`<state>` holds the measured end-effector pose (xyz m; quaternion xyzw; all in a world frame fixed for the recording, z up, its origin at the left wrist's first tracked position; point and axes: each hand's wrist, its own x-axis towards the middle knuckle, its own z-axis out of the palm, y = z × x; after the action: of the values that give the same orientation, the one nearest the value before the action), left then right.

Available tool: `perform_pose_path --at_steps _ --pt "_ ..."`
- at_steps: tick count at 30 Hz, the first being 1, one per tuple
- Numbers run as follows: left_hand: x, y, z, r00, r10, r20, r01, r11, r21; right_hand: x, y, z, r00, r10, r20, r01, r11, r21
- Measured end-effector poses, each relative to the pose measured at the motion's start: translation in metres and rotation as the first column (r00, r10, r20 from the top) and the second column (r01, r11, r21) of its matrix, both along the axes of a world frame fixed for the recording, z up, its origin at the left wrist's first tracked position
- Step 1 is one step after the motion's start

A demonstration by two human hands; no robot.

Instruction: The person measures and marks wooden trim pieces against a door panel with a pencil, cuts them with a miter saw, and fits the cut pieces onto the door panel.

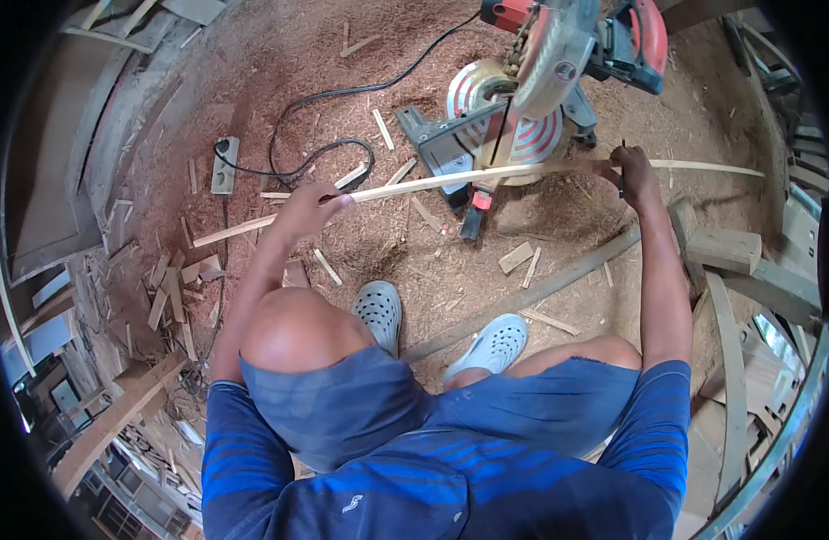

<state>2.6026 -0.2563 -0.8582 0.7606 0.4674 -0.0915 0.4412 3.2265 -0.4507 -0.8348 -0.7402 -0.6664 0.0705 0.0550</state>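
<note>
A long, thin wooden strip (432, 182) runs crosswise in front of me, over the near side of a mitre saw (542, 76). Toward its left end, my left hand (308, 211) is closed around it. On the far side of the saw, my right hand (634, 176) grips the same strip, its fingers partly hidden. A thin dark stick, perhaps a pencil (622, 187), pokes out from the right hand's fingers. Between my hands, the strip passes near the saw's red and black clamp handle (474, 211).
Wood offcuts (515, 257) and sawdust cover the floor. A black cable (320, 95) loops left of the saw, near a socket block (224, 166). A long grey pole (558, 281) lies by my clogs (491, 344). Timber beams (725, 249) stand at right.
</note>
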Motion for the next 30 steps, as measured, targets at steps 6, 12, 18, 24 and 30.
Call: perform_pose_path --at_steps 6,12,18,24,30 --pt "0.017 -0.015 -0.014 0.996 0.065 0.058 -0.08 0.945 0.317 -0.002 0.012 -0.041 0.986 -0.017 0.165 0.022 0.999 -0.031" --pt "0.03 -0.022 -0.028 0.973 0.113 0.2 -0.186 0.9 0.395 0.003 0.021 -0.055 0.931 -0.035 0.364 0.038 0.999 -0.001" --pt "0.024 -0.024 -0.048 0.966 0.144 0.212 -0.205 0.932 0.299 -0.01 0.032 -0.056 0.913 -0.035 0.407 0.045 0.999 -0.016" --pt "0.01 -0.028 -0.042 0.955 0.173 0.24 -0.247 0.912 0.326 -0.02 0.042 -0.049 0.921 0.015 0.389 0.001 0.999 -0.041" --pt "0.012 -0.031 -0.046 0.939 0.134 0.316 -0.262 0.873 0.411 -0.004 0.033 -0.047 0.95 0.002 0.313 -0.017 0.999 0.044"
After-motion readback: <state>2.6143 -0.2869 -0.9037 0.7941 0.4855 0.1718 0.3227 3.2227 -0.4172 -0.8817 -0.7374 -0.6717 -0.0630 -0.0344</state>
